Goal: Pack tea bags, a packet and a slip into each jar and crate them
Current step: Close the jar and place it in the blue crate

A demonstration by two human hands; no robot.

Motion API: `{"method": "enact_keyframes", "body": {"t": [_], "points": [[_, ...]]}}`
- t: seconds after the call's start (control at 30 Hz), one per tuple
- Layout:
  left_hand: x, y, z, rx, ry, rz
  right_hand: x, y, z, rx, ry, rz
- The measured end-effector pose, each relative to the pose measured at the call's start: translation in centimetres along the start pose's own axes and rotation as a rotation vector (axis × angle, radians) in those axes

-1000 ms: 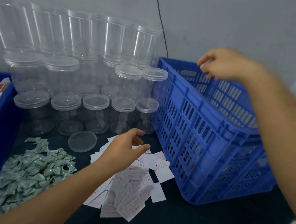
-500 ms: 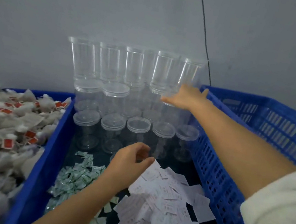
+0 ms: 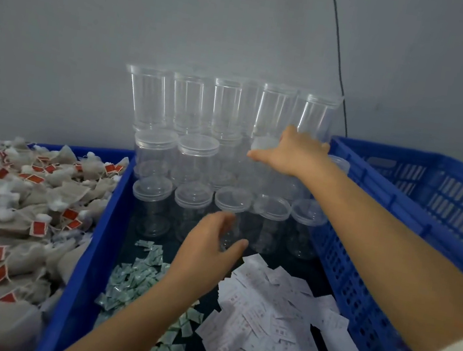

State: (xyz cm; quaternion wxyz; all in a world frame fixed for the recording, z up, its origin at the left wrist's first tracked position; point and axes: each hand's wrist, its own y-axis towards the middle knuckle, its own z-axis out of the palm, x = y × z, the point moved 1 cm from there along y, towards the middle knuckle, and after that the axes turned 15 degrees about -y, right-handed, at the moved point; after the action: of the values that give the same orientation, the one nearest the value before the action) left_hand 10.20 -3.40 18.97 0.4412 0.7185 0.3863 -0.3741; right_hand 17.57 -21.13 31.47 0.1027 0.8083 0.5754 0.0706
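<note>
1. I am reaching my right hand (image 3: 293,153) far forward with the arm stretched out over the stacked jars (image 3: 197,155); its fingers are lying fairly straight on the lid and upper wall of a jar in the middle tier at the right end of the stack, beside the blue crate (image 3: 418,203); I cannot tell whether they are closing round it.
2. I am holding my left hand (image 3: 207,250) low in front of the front row of jars, thumb and fingers spread wide in a loose curve and gripping nothing; it is hanging over the dark surface (image 3: 310,265) between the green packets (image 3: 133,278) and the white slips (image 3: 271,325).
3. Against half a second ago, my right hand is sitting a little further onto that jar, and my left hand is opening out from a closed curl and lifting toward the front jars; the camera view is much the same.
4. The jars are standing in three tiers against the grey wall, the lower ones lidded; the tea bags (image 3: 9,208) with red tags are heaped in the blue bin (image 3: 101,231) on my left; the crate is standing on my right, its near wall touching the slips; my right forearm is crossing over the crate's rim and hiding part of the right-hand jars.
</note>
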Motion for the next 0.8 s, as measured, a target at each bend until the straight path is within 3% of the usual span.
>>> {"method": "enact_keyframes", "body": {"t": [0.17,0.3,0.37,0.47,0.53,0.63,0.73,0.8], "points": [[-0.4,-1.5,1.3,-0.157,0.281,0.189,0.6,-6.3,2.6,0.212,0.339,-0.035],[0.5,-3.8,2.7,-0.077,0.654,0.207,-0.5,-9.7,6.2,0.501,0.550,-0.053],[1.0,-4.5,3.1,-0.033,0.797,0.222,-1.4,-11.0,7.5,0.641,0.550,0.045],[1.8,-4.9,3.7,-0.064,0.912,0.347,-2.6,-12.3,9.5,0.687,0.491,0.086],[2.5,-4.8,3.9,-0.068,0.914,0.408,-2.7,-13.0,10.6,0.688,0.542,0.080],[2.7,-4.6,3.7,0.079,0.813,0.259,-2.6,-13.6,11.8,0.576,0.638,-0.003],[4.3,-4.1,3.3,0.213,0.487,0.087,-2.9,-13.7,11.4,0.392,0.571,-0.237],[4.9,-3.9,2.6,0.238,0.272,0.045,-3.4,-13.7,10.9,0.412,0.593,-0.362]]}}
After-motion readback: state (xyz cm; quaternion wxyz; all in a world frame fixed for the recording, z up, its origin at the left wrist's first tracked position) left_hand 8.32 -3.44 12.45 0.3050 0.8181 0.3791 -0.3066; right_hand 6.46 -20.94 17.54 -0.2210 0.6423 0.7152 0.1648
